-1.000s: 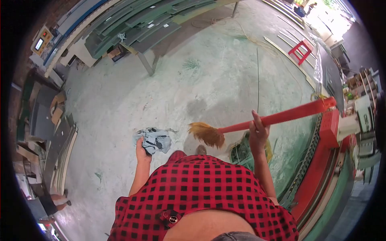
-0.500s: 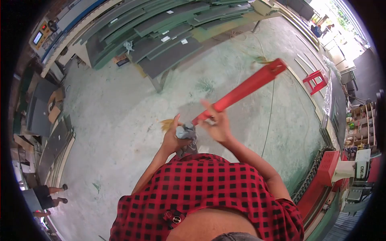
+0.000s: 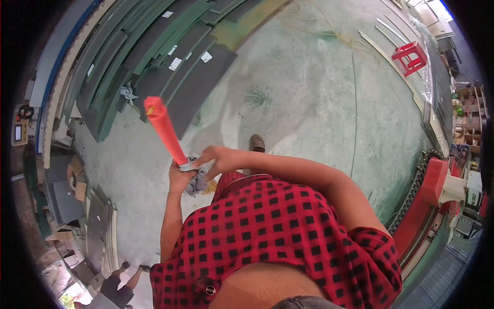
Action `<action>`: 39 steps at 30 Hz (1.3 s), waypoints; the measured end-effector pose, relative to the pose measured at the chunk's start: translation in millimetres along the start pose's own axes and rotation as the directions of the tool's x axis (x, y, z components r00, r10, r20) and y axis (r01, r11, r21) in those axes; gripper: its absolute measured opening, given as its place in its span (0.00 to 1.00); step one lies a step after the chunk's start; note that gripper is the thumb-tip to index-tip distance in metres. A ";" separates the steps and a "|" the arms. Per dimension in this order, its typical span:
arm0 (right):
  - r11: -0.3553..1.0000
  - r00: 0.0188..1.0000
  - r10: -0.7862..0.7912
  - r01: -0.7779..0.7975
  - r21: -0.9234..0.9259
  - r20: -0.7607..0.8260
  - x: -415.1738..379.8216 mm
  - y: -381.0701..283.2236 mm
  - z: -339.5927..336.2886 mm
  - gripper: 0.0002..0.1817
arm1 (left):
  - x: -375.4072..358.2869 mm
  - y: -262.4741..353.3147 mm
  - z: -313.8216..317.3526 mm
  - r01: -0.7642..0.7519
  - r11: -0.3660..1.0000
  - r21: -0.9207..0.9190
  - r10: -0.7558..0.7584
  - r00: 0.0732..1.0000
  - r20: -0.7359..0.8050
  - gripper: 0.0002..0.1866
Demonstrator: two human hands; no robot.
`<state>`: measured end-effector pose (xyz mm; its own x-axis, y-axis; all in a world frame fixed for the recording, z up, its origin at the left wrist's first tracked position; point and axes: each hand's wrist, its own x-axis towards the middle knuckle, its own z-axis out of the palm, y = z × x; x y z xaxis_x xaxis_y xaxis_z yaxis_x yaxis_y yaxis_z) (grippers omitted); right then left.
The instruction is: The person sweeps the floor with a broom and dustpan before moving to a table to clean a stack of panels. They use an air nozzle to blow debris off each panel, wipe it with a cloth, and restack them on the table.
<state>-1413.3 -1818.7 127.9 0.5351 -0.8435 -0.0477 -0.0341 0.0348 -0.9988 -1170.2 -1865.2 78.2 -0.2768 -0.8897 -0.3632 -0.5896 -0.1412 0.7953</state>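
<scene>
A broom with a red handle (image 3: 163, 127) points up and to the left, its top end near the stacked panels. My left hand (image 3: 178, 177) grips the handle low down and also clutches a grey-blue cloth (image 3: 195, 181). My right hand (image 3: 217, 160) reaches across my body, fingers spread, touching the cloth and the handle's base. A bit of the broom's yellow bristles (image 3: 210, 188) shows below the cloth, against my red checked shirt. One shoe (image 3: 257, 142) stands on the concrete floor just beyond my hands.
Long dark green panels (image 3: 170, 67) lie stacked on a table at the upper left. A red stool (image 3: 410, 55) stands at the far right. A red and green machine (image 3: 437, 190) runs along the right edge. Boards lean at the left; another person's legs (image 3: 121, 280) show at the bottom left.
The broom handle has swung from pointing right, over the top, to pointing up-left. My left hand with the cloth has come onto the handle, and my right hand has crossed to meet it.
</scene>
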 end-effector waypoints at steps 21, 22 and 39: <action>0.184 -0.366 0.749 -0.685 0.704 -0.552 -293.6 107.4 -35.7 0.28 | 273.3 -146.6 -196.8 0.237 0.948 0.211 -0.279 0.938 0.203 0.26; 0.210 -0.309 0.787 -0.680 0.703 -0.534 -282.0 105.8 -28.3 0.28 | 281.1 -150.8 -196.8 0.225 0.953 0.204 -0.268 0.939 0.214 0.26; 0.399 0.264 0.684 -0.916 0.046 -0.681 -21.5 34.1 -121.8 0.30 | 237.1 -8.8 -226.1 0.222 0.891 0.397 -0.330 0.916 0.227 0.30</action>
<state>-1528.7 -1864.6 96.2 -0.4567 -0.5633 -0.6885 -0.4652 0.8110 -0.3549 -1059.1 -2173.1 94.9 -0.2315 -0.6700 -0.7053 -0.8876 -0.1514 0.4350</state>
